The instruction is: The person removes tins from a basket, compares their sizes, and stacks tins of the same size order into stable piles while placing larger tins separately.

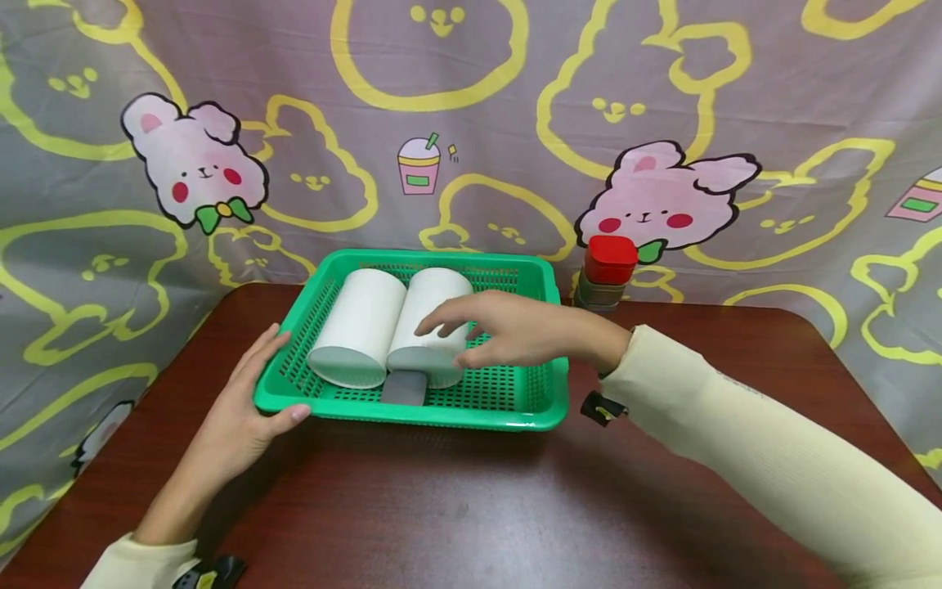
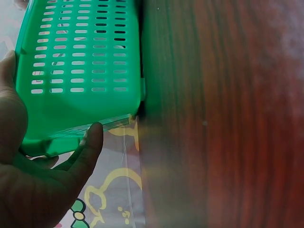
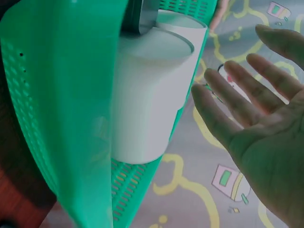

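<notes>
A green plastic basket (image 1: 412, 415) with slotted walls holds two white cylinders lying side by side, the left one (image 1: 361, 315) and the right one (image 1: 436, 303). Between their near ends sits a dark grey block-like piece (image 1: 405, 388), its kind unclear. My left hand (image 1: 246, 421) grips the basket's near left corner, with the thumb at the front and the fingers along the left side. Over the right cylinder hovers my right hand (image 1: 508, 327), fingers spread and loosely bent. In the right wrist view that hand (image 3: 266, 123) has nothing in its grasp, apart from the cylinders.
Behind the basket's right end stands a red-capped jar (image 1: 611, 266) near the table's back edge. The brown table (image 1: 471, 507) extends in front of and right of the basket. A patterned curtain (image 1: 486, 147) hangs at the back and sides.
</notes>
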Demonstrator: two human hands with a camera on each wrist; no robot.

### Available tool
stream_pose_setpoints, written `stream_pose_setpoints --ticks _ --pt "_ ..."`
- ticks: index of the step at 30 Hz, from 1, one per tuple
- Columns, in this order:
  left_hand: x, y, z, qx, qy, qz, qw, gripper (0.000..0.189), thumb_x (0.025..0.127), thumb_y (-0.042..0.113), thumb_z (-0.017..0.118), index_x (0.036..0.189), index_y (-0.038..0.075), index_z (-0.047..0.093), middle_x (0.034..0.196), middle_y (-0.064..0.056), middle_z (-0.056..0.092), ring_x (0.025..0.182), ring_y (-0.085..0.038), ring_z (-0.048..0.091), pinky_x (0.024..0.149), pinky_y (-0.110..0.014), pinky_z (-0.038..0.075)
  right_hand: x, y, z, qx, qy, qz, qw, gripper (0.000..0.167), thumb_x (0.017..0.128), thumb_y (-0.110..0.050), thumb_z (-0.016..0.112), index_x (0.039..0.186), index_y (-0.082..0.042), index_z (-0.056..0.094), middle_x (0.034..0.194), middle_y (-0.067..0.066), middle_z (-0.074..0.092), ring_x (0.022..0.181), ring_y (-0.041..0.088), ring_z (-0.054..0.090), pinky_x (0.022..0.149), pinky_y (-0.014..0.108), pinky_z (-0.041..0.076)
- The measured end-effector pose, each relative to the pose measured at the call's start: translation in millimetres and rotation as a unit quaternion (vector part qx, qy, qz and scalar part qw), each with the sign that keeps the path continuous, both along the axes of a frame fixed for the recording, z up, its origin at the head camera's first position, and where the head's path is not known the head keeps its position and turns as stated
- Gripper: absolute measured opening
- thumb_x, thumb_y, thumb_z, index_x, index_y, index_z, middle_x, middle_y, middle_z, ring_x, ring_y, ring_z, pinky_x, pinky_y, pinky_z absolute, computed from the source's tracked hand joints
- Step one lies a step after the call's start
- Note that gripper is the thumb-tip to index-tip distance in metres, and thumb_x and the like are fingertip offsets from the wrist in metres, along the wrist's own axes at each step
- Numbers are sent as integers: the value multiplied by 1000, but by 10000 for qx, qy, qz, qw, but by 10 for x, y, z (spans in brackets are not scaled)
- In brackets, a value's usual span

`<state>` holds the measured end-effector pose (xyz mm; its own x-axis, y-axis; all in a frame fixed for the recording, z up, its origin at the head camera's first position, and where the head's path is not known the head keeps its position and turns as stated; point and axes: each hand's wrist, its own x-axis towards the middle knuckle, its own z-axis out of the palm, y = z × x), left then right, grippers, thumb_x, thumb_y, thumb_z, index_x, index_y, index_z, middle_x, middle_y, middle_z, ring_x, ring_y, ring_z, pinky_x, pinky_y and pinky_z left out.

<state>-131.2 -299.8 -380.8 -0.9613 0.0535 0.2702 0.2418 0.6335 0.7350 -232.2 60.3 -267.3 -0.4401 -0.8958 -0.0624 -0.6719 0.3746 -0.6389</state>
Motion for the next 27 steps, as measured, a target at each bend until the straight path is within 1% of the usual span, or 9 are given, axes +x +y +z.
stream_pose_setpoints --ticks 4,8,10,14,17,21,24,27 --pt "-1 -1 -3 36 -24 2 10000 102 83 14 87 166 11 28 176 -16 15 157 -47 16 115 -72 18 5 -108 -45 321 -173 188 9992 52 98 -8 66 150 -10 56 151 6 58 138 26 57 110 45 52" --pt "2 -1 -6 66 -58 9 10000 102 84 13 87 166 10 27 176 -15 13 157 -47 16 115 -73 18 18 -217 -99 622 -142 319 9975 53 100 -7 65 152 -10 54 153 7 57 138 27 56 109 45 52" --pt "4 2 -2 84 -71 6 9999 102 84 13 87 166 10 27 176 -15 13 157 -48 15 115 -73 17 31 -266 -122 763 -74 334 9965 54 100 -6 65 153 -11 54 154 5 56 140 25 56 110 43 51" --pt "-2 10 8 75 -61 -19 10000 102 84 13 87 166 10 27 176 -15 13 157 -48 15 114 -74 18 67 -342 -166 990 237 422 9939 55 100 -6 66 153 -11 53 157 2 54 145 21 50 117 39 44" --pt "-9 13 14 32 -52 -19 10000 102 83 12 87 166 10 27 176 -16 14 157 -48 16 112 -75 19 91 -377 -212 1075 406 485 9922 54 100 -5 67 153 -9 53 157 3 54 148 20 47 121 39 39" --pt "-11 10 13 26 -81 -3 10000 101 84 12 87 166 10 28 176 -16 13 157 -48 16 112 -74 20 113 -413 -304 1137 500 529 9908 54 100 -3 66 152 -9 54 155 3 56 145 19 48 120 38 41" --pt "-9 4 10 58 -105 8 9999 101 84 11 87 166 10 28 176 -16 13 157 -48 15 114 -73 18 125 -439 -383 1140 599 561 9901 54 100 -1 65 152 -11 55 153 2 57 142 18 50 117 36 43" --pt "-8 -1 7 75 -116 24 9999 101 84 11 87 166 10 28 176 -16 14 158 -48 15 116 -72 17 134 -459 -437 1098 726 509 9900 55 99 -2 67 151 -11 55 152 2 57 140 18 51 116 36 44"
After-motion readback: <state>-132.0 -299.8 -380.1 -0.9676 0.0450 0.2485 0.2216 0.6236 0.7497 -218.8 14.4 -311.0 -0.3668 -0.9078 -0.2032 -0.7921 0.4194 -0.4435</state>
